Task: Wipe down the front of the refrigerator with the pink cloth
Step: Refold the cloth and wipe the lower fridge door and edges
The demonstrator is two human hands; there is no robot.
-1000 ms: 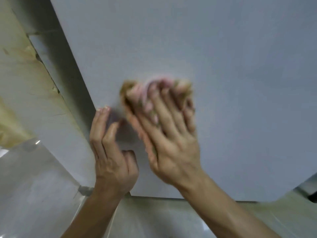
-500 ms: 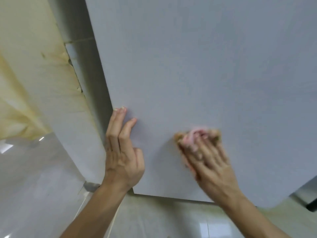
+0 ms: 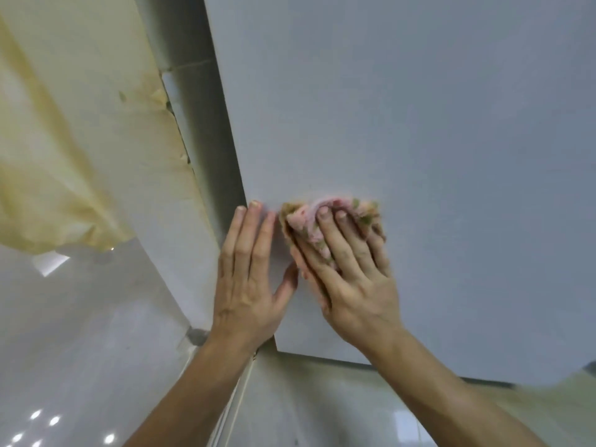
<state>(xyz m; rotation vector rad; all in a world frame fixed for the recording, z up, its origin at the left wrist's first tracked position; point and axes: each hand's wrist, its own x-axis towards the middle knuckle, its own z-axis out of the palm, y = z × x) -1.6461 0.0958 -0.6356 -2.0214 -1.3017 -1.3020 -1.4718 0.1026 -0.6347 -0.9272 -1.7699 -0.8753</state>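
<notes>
The pale grey refrigerator front [image 3: 419, 124] fills the upper right of the head view. My right hand [image 3: 351, 272] presses the bunched pink cloth [image 3: 306, 221] flat against the door near its lower left corner, fingers spread over the cloth. Just left of it, my left hand [image 3: 248, 272] rests flat on the door's left edge with straight fingers, holding nothing. The cloth shows pink with green-brown patches and is partly hidden under my right fingers.
A cream wall [image 3: 106, 108] with peeling yellowish covering [image 3: 48, 188] stands left of the refrigerator, with a narrow dark gap [image 3: 206, 140] between them. Glossy pale floor tiles [image 3: 80, 350] lie below, reflecting ceiling lights.
My right hand with the cloth has swept from lower right back to the left, close beside my left hand. The camera view has shifted right, so the door edge sits further right.
</notes>
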